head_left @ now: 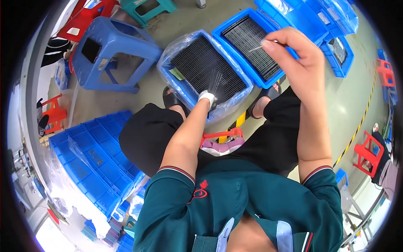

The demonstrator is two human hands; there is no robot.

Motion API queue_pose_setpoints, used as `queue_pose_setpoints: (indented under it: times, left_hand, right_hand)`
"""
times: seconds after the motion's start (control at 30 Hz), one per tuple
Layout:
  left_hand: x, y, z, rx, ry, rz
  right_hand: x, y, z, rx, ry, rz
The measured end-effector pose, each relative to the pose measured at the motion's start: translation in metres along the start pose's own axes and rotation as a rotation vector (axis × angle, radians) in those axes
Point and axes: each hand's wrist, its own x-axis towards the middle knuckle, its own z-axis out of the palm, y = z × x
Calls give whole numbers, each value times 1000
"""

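My left hand (207,97), wearing something white like a glove, is closed at the near edge of a plastic-lined blue bin (247,86). A fan of thin dark strips (215,84) spreads from its fingers over the rows of dark thin parts (201,59) in that bin. My bare right hand (294,56) is raised above a second blue bin (218,31), thumb and forefinger pinched together. A thin, pale sliver (255,49) sticks out of that pinch; its exact kind is too small to tell. More dark slotted rows (247,35) fill the second bin.
A blue plastic stool (98,54) stands left of the bins, with a teal stool (153,12) behind. Stacked blue crates (96,159) rise at my left. More blue bins (294,21) sit at the far right. A red-handled item (224,134) lies between my legs.
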Motion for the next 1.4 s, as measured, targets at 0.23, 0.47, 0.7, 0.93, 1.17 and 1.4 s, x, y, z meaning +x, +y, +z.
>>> queue_pose_setpoints:
  times: [0.23,0.47,0.7,0.93,1.17,1.4]
  left_hand:
    - [28,-2,11,529,157,-146]
    - [-17,57,18,677,517,39]
    - [10,40,32,883,827,419]
    - [-10,25,20,700,913,345]
    - [-10,-2,3,152,1173,63]
    - [58,-39,-32,-736,728,-339]
  right_hand:
    - [-2,9,-9,-132,31,-99]
    - [-1,-4,-10,-154,1,-7]
    - [1,-1,-10,-221,14,-45]
    - [0,2,0,-251,21,-64]
    - [-2,0,6,-222,15,-62]
    - [0,4,5,-236,-62,-72]
